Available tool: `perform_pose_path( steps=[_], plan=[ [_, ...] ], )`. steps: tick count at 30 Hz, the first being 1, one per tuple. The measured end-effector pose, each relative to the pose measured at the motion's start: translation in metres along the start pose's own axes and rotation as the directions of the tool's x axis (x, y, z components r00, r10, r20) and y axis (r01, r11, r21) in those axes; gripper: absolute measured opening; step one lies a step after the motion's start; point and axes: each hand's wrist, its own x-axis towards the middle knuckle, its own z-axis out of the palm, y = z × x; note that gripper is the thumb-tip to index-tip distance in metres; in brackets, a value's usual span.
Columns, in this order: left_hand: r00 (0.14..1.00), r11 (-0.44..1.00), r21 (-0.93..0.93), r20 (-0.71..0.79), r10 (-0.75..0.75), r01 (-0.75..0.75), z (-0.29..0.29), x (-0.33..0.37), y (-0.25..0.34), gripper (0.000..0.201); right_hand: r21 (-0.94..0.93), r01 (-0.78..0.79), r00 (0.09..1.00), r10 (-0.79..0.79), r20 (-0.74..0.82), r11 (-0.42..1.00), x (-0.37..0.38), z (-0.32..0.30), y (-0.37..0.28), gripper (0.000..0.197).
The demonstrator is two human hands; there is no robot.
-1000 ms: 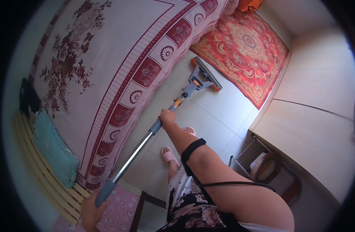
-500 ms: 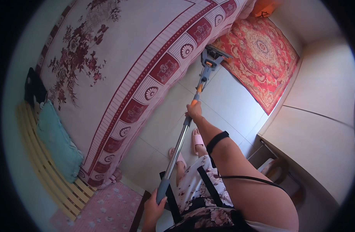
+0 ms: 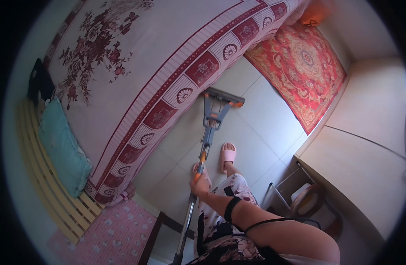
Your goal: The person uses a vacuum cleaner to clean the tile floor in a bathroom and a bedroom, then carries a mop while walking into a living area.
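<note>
With mop head (image 3: 221, 100) now drawn back from upper frame to centre beside bedspread (image 3: 136, 79), right hand (image 3: 199, 184) clenched round mop pole (image 3: 202, 163); left hand unseen.

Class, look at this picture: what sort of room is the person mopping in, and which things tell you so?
Most likely a bedroom at home: a bed with a floral cover, a teal pillow at its head, and a red patterned rug on the tiled floor.

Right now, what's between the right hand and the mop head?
In the head view, only the mop's own handle runs from the right hand to the mop head; beneath that stretch is bare floor tile, with a pink slipper beside it.
</note>
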Motion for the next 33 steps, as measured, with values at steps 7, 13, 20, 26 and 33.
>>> perform_pose_path(
  steps=[7, 13, 20, 26, 33],
  plan=[
    [1.0, 0.998, 0.069, -0.023, 0.006, -0.004, 0.038, 0.012, -0.07, 0.043, -0.048, 0.082, 0.994, -0.085, -0.072, 0.995, -0.01, 0.022, 0.045, 0.052],
    [0.873, 0.895, 0.088, -0.198, 0.446, -0.438, 0.018, 0.121, 0.074, 0.046, 0.462, 0.165, 0.984, -0.112, -0.141, 0.871, 0.148, -0.072, 0.006, 0.052],
    [0.819, 0.847, 0.114, -0.218, 0.531, -0.519, -0.038, 0.138, 0.099, 0.044, -0.041, 0.174, 0.954, -0.179, -0.24, 0.984, 0.182, -0.039, -0.026, 0.056],
    [0.902, 0.912, 0.148, -0.151, 0.403, -0.383, -0.008, 0.099, -0.086, 0.038, 0.092, 0.376, 0.914, -0.353, -0.203, 0.922, 0.043, 0.114, 0.044, 0.069],
    [0.971, 0.967, 0.176, -0.125, 0.206, -0.183, -0.009, 0.026, -0.217, 0.027, 0.161, 0.039, 0.988, -0.063, 0.143, 0.986, -0.088, 0.182, 0.081, 0.076]
  ],
)
